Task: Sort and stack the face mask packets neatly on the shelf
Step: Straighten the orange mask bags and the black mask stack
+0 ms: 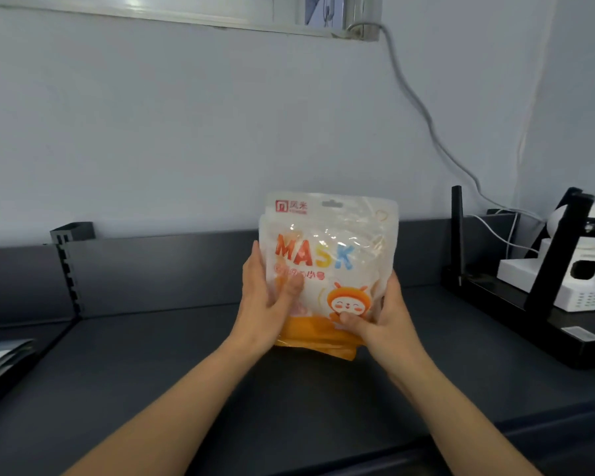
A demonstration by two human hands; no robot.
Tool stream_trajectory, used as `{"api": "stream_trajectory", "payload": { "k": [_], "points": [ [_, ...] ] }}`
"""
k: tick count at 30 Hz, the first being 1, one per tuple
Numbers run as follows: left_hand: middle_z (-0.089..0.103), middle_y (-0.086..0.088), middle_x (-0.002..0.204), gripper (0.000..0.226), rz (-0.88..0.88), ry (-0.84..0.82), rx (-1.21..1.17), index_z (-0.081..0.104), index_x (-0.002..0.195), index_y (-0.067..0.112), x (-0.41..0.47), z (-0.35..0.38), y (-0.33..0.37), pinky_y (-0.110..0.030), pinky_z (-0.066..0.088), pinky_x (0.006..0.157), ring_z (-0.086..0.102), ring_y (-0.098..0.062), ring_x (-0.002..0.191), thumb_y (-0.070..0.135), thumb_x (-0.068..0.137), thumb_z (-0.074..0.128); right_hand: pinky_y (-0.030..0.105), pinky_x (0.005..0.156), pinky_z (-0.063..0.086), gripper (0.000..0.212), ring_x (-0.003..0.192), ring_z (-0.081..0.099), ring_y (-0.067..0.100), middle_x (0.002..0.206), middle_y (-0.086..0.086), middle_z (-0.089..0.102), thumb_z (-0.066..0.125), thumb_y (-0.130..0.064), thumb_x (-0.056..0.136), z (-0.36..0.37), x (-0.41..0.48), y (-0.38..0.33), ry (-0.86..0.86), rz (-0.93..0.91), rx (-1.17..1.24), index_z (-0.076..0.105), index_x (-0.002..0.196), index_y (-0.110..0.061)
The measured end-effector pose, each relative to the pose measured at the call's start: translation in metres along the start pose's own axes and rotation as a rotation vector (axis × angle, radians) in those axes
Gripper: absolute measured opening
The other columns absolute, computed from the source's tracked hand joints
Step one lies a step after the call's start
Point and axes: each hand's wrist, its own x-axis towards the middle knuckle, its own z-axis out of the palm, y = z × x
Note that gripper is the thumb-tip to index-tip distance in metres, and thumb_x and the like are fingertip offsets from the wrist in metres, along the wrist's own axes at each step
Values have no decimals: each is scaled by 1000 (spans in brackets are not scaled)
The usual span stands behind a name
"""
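though mostly white, glossy mask packet with orange bottom

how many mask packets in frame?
1 for sure: the face mask packet, held upright over the shelf between the left hand and right hand. Layered edges suggest more may sit hidden behind it.

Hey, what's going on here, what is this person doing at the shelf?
A person holds a face mask packet upright in both hands over a dark grey shelf. The left hand grips its left edge and the right hand its lower right corner, both thumbs on the front. The packet has not been laid flat yet. A white camera sits at the right end of the shelf.
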Motion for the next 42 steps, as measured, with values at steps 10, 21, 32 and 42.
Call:
{"api": "stream_trajectory", "payload": {
  "k": [10,21,32,42],
  "points": [
    [48,12,135,81,-41,-120,-44,29,134,50,3,-3,-16,-46,50,96,51,-12,125,56,66,74,45,93,52,122,127,45,18,152,-12,22,67,7,78,-1,0,2,-129,86,-25,-21,139,-51],
    [36,12,135,93,-11,-216,294,15,141,36,4,2,-22,-17,37,95,36,2,123,27,73,78,46,105,42,117,135,32,17,151,-8,20,68,-3,80,6,0,14,54,3,-329,-21,138,-52],
    [29,35,129,75,134,-256,417,13,131,59,20,-5,45,-22,35,101,27,15,123,42,83,66,33,101,40,94,129,35,4,153,-15,16,56,-33,92,5,-13,-10,184,-192,-179,-28,126,-61],
    [41,6,140,78,165,104,425,25,143,31,-34,-65,79,-39,53,92,47,-13,126,53,79,65,-7,76,33,68,107,31,-27,146,-11,15,51,-27,93,49,-26,-56,82,-462,-214,12,148,-32]
  ]
}}
